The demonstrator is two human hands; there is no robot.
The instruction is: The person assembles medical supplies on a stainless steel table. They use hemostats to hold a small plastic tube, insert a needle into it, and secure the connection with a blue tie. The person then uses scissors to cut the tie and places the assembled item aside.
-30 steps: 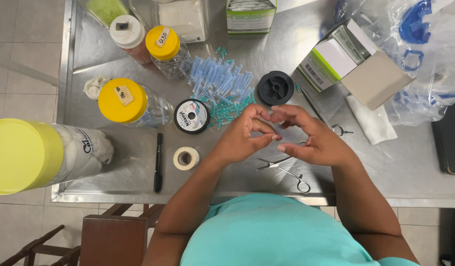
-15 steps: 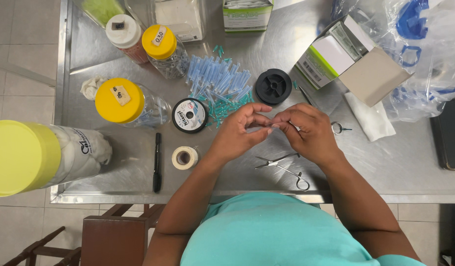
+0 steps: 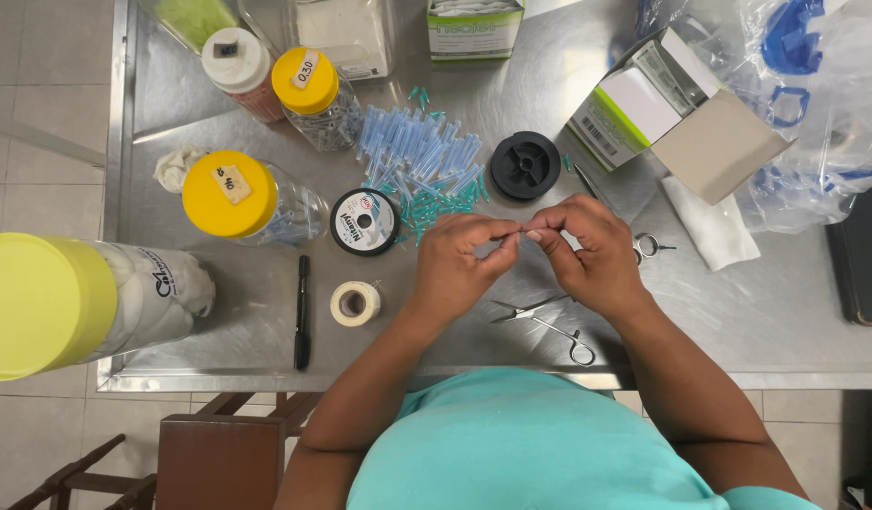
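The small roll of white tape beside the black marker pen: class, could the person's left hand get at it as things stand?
Probably yes: the roll of white tape lies uncovered on the steel table, just beside the left hand, nothing between.

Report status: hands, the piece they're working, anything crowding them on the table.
Left hand and right hand pinch something tiny between fingertips, too small to identify. Forceps lie just below; pile of blue capped needles just above.

1. Far right of your hands lies an open white-and-green carton (image 3: 643, 109).
2. At the top edge you see a white-and-green box (image 3: 474, 24).
3. Pale labels sit on two yellow lids (image 3: 308, 71), (image 3: 234, 185).
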